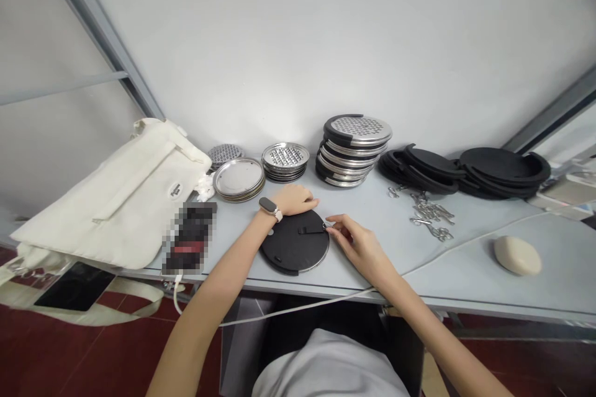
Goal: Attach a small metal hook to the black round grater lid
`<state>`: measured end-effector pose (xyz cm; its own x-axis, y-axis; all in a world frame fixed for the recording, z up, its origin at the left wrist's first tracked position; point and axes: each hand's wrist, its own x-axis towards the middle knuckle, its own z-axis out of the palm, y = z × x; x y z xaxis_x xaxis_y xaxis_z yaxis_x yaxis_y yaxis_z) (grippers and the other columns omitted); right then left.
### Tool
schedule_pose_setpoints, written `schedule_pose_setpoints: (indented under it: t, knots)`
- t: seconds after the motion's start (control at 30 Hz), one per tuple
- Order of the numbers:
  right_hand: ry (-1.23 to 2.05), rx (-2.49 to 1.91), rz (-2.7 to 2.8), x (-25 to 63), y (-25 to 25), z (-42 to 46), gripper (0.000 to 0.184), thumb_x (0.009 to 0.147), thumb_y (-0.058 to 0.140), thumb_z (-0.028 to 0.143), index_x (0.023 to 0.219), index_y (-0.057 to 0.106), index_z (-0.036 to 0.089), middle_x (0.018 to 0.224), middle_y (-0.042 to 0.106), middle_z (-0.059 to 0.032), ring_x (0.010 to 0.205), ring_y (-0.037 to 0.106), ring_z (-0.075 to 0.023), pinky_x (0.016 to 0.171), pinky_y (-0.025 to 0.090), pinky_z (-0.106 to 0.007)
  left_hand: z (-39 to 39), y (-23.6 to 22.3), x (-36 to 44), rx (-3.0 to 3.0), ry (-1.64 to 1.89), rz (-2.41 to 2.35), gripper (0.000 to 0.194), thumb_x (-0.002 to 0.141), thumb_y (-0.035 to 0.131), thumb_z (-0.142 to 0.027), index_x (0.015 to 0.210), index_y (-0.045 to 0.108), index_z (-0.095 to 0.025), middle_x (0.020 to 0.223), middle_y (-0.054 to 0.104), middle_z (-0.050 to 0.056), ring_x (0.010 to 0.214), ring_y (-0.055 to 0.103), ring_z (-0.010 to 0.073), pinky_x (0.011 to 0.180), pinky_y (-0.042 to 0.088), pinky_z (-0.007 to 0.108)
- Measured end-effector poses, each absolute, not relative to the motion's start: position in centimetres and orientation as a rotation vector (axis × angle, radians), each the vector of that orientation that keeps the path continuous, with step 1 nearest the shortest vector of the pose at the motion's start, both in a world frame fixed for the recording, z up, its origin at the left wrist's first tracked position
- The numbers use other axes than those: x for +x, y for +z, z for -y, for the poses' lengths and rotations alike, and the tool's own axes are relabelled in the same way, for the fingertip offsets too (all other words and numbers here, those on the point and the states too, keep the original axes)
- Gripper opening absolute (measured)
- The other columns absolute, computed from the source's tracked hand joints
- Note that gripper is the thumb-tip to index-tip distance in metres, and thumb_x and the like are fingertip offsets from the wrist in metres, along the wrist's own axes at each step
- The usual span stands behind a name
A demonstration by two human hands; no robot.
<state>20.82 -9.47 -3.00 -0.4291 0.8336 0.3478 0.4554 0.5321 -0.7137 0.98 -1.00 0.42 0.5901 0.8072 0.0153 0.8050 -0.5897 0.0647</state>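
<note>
A black round case (293, 248) lies at the table's front edge, with a thin metal rim along its lower right side. My left hand (295, 200) is closed at the far edge of this case, its fingers partly hidden; a band sits on the wrist. At the case's right edge, my right hand (351, 237) pinches a small metal clip (328, 225) between thumb and fingertips. The clip is beside the end of a short black strap (311, 231) on the case. More silvery clips (431, 211) lie loose in a pile to the right.
Behind my hands stand graters in black holders (356, 136), perforated discs (285, 158) and plain metal discs (239, 178). Black holders (503, 167) are stacked right. A white bag (116, 198) and a phone (190, 239) lie left. A cable (447, 251) passes a cream rounded object (518, 255).
</note>
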Motion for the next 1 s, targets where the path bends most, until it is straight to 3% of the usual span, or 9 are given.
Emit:
schedule_pose_setpoints:
  t: [0.23, 0.67, 1.0]
  knots:
    - [0.673, -0.979, 2.101, 20.7, -3.0, 9.4, 0.020, 0.094, 0.038, 0.025, 0.104, 0.054, 0.020, 0.094, 0.062, -0.0079, 0.085, 0.059, -0.0190, 0.078, 0.047, -0.032, 1.3, 0.5, 1.0, 2.702, 0.088, -1.417, 0.052, 0.091, 0.029, -0.045, 0.071, 0.067, -0.017, 0.074, 0.066, 0.009, 0.071, 0.056, 0.0191, 0.068, 0.035, 0.030]
    - [0.653, -0.969, 2.134, 20.7, -2.0, 9.8, 0.015, 0.092, 0.041, 0.024, 0.095, 0.056, 0.021, 0.086, 0.061, -0.0052, 0.077, 0.057, -0.0171, 0.073, 0.047, -0.031, 1.0, 0.3, 0.9, 2.728, 0.098, -1.387, 0.052, 0.091, 0.029, -0.045, 0.068, 0.065, -0.017, 0.071, 0.065, 0.009, 0.068, 0.056, 0.0184, 0.064, 0.033, 0.030]
    - [0.663, -0.968, 2.137, 20.7, -2.4, 9.6, 0.019, 0.092, 0.041, 0.024, 0.103, 0.055, 0.020, 0.088, 0.061, -0.0065, 0.077, 0.058, -0.0173, 0.074, 0.048, -0.032, 1.3, 0.4, 0.9, 2.731, 0.079, -1.412, 0.053, 0.092, 0.027, -0.045, 0.071, 0.066, -0.018, 0.076, 0.067, 0.009, 0.070, 0.055, 0.0186, 0.066, 0.034, 0.031]
